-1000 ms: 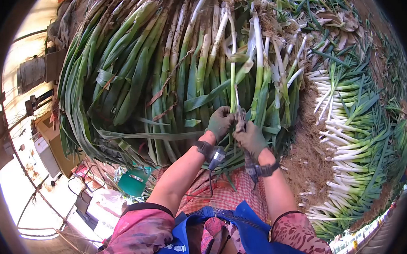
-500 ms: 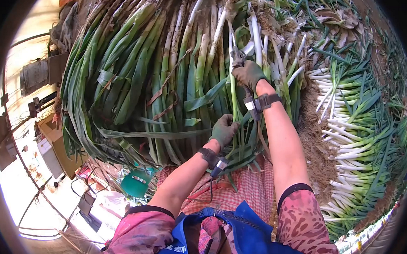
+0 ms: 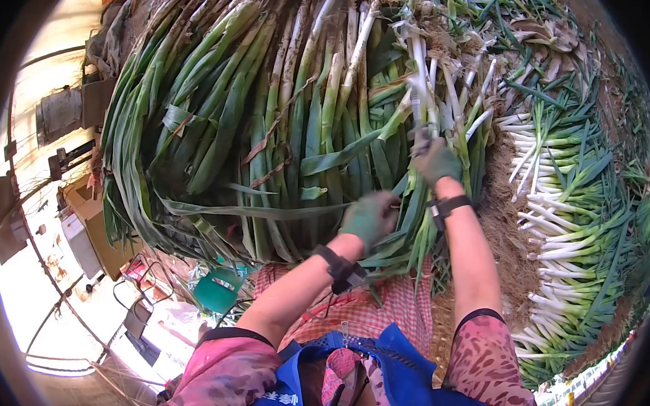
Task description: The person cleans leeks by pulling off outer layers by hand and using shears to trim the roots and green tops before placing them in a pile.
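Note:
A large pile of leeks [image 3: 285, 125], soil on many of their pale shafts, lies in front of me. My right hand [image 3: 437, 162], in a green glove, is closed around what looks like a knife [image 3: 419, 97]; its light blade is blurred and points away from me. White leek stalks [image 3: 420, 61] stand just beyond that hand. My left hand [image 3: 369, 219], also gloved, hovers over the near edge of the pile with curled fingers. Motion smears it, and I cannot see whether it holds anything. Green leaves [image 3: 415, 221] hang between the two hands.
Cleaned leeks [image 3: 558, 222] with white shafts lie in a long row at right, beside roots and soil [image 3: 505, 217]. A red checked cloth [image 3: 398, 301] covers my lap. A green plastic container [image 3: 218, 290] and a cardboard box [image 3: 97, 227] are at left.
My right hand has come down and to the right. The left hand has shifted slightly right and lower. The long pale stalk that stood between the hands no longer shows there.

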Demonstrator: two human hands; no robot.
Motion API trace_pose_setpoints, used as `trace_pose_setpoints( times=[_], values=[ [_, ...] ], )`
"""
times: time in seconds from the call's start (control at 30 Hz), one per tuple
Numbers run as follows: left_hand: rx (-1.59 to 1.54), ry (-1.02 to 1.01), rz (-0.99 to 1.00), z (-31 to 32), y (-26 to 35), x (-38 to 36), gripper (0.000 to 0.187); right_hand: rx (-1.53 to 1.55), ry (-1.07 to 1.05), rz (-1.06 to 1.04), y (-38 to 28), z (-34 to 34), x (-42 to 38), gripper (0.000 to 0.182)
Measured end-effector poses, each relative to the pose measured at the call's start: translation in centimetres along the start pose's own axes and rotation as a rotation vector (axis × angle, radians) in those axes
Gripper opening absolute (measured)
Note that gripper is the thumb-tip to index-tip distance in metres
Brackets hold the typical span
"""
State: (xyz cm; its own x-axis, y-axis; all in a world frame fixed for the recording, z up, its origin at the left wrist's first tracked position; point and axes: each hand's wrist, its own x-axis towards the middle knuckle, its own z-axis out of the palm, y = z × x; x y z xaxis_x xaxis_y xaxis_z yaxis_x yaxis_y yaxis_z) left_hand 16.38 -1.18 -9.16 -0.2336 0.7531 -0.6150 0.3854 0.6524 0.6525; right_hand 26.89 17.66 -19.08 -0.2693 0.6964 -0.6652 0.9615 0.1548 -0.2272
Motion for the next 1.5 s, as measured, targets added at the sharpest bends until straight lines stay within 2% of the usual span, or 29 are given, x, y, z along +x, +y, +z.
trace_pose_setpoints(
  times=[0.03, 0.07, 0.13, 0.17, 0.2, 0.3, 0.37, 0.43, 0.47, 0.5, 0.53, 0.57, 0.6, 0.63, 0.7, 0.77, 0.8, 0.83, 0.9, 0.93, 1.0, 1.1, 1.13, 1.2, 1.33, 1.43, 1.5],
  values=[
    [0.077, 0.290, 0.091, -1.8, -1.3, 1.1, 0.034, 0.100, 0.026, 0.122, 2.2, -0.8, 1.4, 0.054],
    [0.125, 0.515, 0.098, -3.8, -2.5, 2.3, 0.036, 0.104, 0.047, 0.127, 4.4, -2.0, 1.8, 0.055],
    [0.271, 0.637, -0.127, -7.7, -4.0, 4.8, 0.054, 0.124, 0.058, 0.114, 5.6, -4.3, 0.8, 0.057],
    [0.278, 0.582, -0.263, -8.6, -5.7, 6.8, 0.064, 0.144, 0.050, 0.093, 5.4, -5.4, -0.1, 0.060],
    [0.235, 0.503, -0.393, -9.0, -6.7, 8.6, 0.065, 0.164, 0.042, 0.071, 5.2, -5.8, -0.9, 0.062],
    [0.429, 0.282, -0.523, -10.1, -4.3, 11.0, 0.066, 0.669, -0.071, -0.089, 2.3, -4.1, -3.9, 0.056],
    [0.434, 0.298, -0.470, -9.4, -4.3, 10.5, 0.057, 0.447, -0.093, -0.044, 0.7, -1.6, -5.1, 0.048],
    [0.383, 0.260, -0.414, -9.2, -3.9, 8.7, 0.050, 0.686, -0.154, -0.114, -2.0, 0.8, -7.0, 0.040],
    [0.317, 0.221, -0.367, -9.4, -4.8, 8.4, 0.047, 0.684, -0.206, -0.108, -2.7, 2.2, -7.6, 0.039],
    [0.182, 0.237, -0.315, -10.1, -5.0, 8.3, 0.048, 0.679, -0.259, -0.101, -3.2, 3.5, -8.1, 0.038],
    [0.043, 0.252, -0.268, -11.0, -4.9, 8.2, 0.050, 0.624, -0.227, -0.109, -3.6, 4.7, -8.9, 0.037],
    [-0.097, 0.270, -0.224, -11.7, -5.3, 8.3, 0.051, 0.747, -0.265, -0.109, -3.6, 6.4, -9.0, 0.036],
    [-0.162, 0.373, -0.115, -12.1, -6.5, 9.6, 0.058, 0.872, -0.303, -0.108, -3.5, 8.4, -9.0, 0.035],
    [-0.281, 0.448, -0.014, -13.1, -5.2, 10.0, 0.073, 0.995, -0.336, -0.109, -5.2, 7.3, -9.8, 0.035],
    [-0.392, 0.598, 0.053, -12.3, -6.9, 11.9, 0.080, 1.059, -0.372, -0.082, -7.2, 4.3, -11.8, 0.030],
    [0.146, 0.442, -0.338, -10.9, -6.1, 9.0, 0.084, 1.099, -0.427, -0.021, -8.6, 3.0, -12.5, 0.029],
    [0.177, 0.384, -0.421, -9.7, -5.7, 7.5, 0.084, 0.882, -0.309, -0.159, -8.1, 4.1, -12.9, 0.029],
    [0.262, 0.227, -0.471, -8.5, -7.0, 6.7, 0.084, 0.813, -0.334, -0.173, -8.2, 3.5, -13.9, 0.030],
    [0.244, 0.205, -0.508, -7.2, -7.0, 4.7, 0.077, 0.676, -0.390, -0.202, -9.0, 2.2, -16.0, 0.032],
    [0.179, 0.207, -0.494, -7.6, -7.1, 5.0, 0.072, 0.560, -0.340, -0.183, -8.5, 3.9, -16.1, 0.033],
    [0.050, 0.201, -0.480, -8.3, -7.9, 5.3, 0.062, 0.598, -0.301, -0.132, -7.9, 5.2, -15.1, 0.044],
    [-0.112, 0.176, -0.455, -8.6, -9.3, 5.9, 0.050, 0.621, -0.236, -0.078, -9.1, 4.5, -13.3, 0.045],
    [-0.106, 0.243, -0.421, -8.2, -9.6, 5.7, 0.047, 0.601, -0.236, -0.040, -9.7, 3.6, -12.8, 0.040],
    [-0.051, 0.318, -0.411, -7.7, -9.6, 5.5, 0.050, 0.540, -0.145, -0.046, -9.7, 4.0, -13.0, 0.038],
    [0.064, 0.361, -0.417, -7.2, -7.9, 4.7, 0.058, 0.405, -0.162, -0.081, -9.1, 4.3, -15.6, 0.042],
    [0.001, 0.323, -0.417, -7.2, -7.8, 4.6, 0.061, 0.455, -0.185, -0.032, -10.6, 3.3, -12.8, 0.048],
    [-0.141, 0.356, -0.413, -5.8, -11.0, 5.8, 0.060, 0.423, -0.127, -0.094, -11.2, 2.6, -9.8, 0.052]
  ],
)
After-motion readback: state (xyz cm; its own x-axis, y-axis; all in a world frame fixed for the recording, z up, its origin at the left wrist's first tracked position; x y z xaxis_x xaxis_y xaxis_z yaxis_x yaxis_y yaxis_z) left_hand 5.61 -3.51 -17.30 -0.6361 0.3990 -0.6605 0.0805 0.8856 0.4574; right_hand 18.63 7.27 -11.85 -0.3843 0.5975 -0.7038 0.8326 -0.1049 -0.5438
